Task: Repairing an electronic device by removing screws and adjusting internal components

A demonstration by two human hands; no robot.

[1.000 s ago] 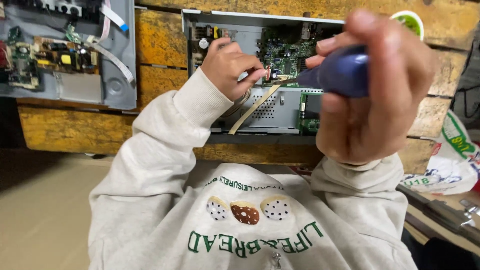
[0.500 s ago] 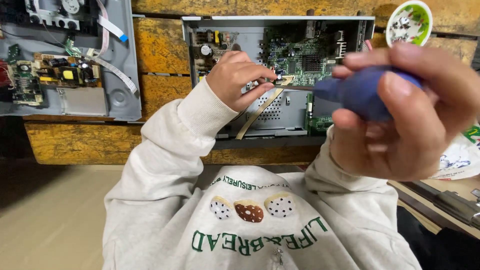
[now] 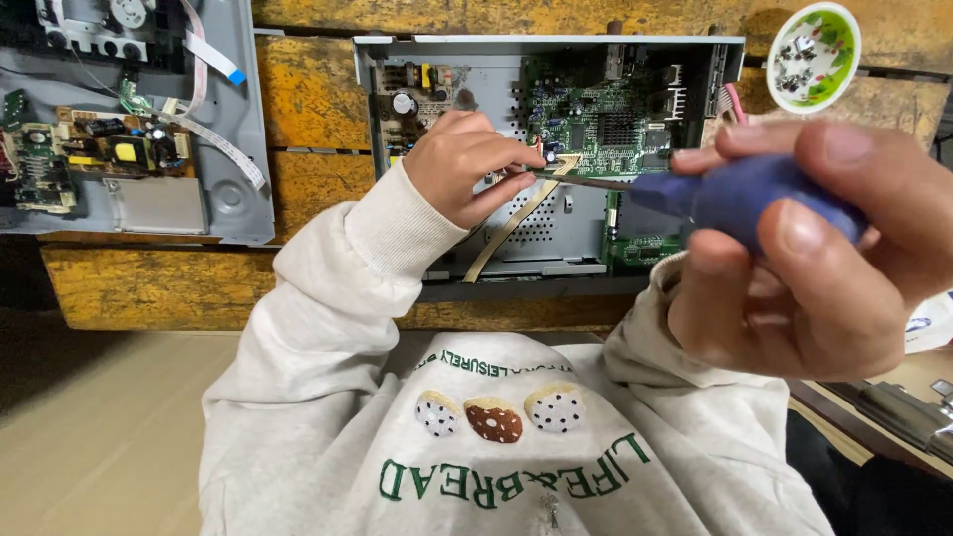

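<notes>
An opened grey electronics chassis (image 3: pixel 556 248) stands against a yellow wooden surface, with a green circuit board (image 3: pixel 606 119) inside. My right hand (image 3: pixel 834 258), close to the camera, grips a blue-handled screwdriver (image 3: pixel 735 194) whose shaft points left toward the board. My left hand (image 3: pixel 467 164) reaches into the chassis with its fingertips pinched at the screwdriver tip, next to a tan ribbon cable (image 3: pixel 511 223). What the fingertips hold is too small to tell.
A second open grey chassis (image 3: pixel 139 129) with small boards and white ribbon cables lies at the upper left. A small round green-rimmed dish (image 3: pixel 814 55) with tiny parts sits at the upper right. Dark metal tools (image 3: pixel 903 417) lie at the lower right.
The view has shifted, so both chassis sit lower and more to the right in frame. My right hand with the screwdriver moved right and lower. My left hand stays at the board.
</notes>
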